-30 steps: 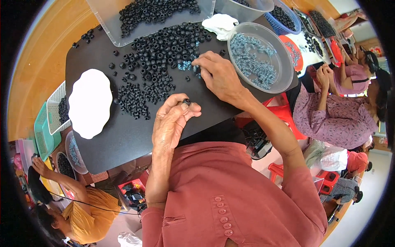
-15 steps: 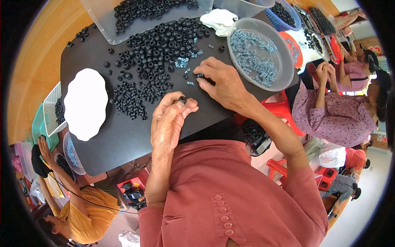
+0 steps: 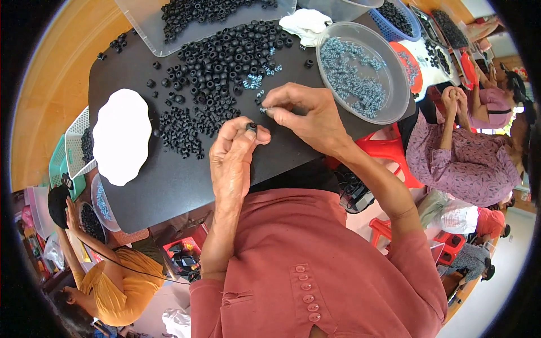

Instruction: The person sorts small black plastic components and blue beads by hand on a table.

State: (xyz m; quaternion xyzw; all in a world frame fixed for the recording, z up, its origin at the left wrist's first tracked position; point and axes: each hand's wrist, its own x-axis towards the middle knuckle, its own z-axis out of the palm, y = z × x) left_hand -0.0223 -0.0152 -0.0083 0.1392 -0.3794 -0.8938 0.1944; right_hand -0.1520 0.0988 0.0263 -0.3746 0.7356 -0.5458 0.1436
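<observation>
My left hand (image 3: 232, 152) is closed, pinching a black hollow ball-shaped piece (image 3: 251, 128) upright between thumb and fingers, its opening facing up. Just right of it, my right hand (image 3: 307, 115) has thumb and forefinger closed on a small coil spring (image 3: 264, 110) over the dark table. A small cluster of loose springs (image 3: 253, 82) lies beyond my fingertips. Black hollow balls (image 3: 225, 59) are heaped ahead of my hands, and a pile of smaller black pieces (image 3: 181, 132) sits to the left of my left hand.
On the right, a round clear tub (image 3: 397, 104) holds many springs. A white scalloped plate (image 3: 121, 138) lies at the left table edge. A clear bin (image 3: 152, 42) of black balls and a white cloth (image 3: 305, 25) are at the back. Other people work on both sides.
My right hand has shifted slightly left and down, its fingertips now at a spring on the table side. My left hand still holds the black ball piece. The whole view has shifted a little.
</observation>
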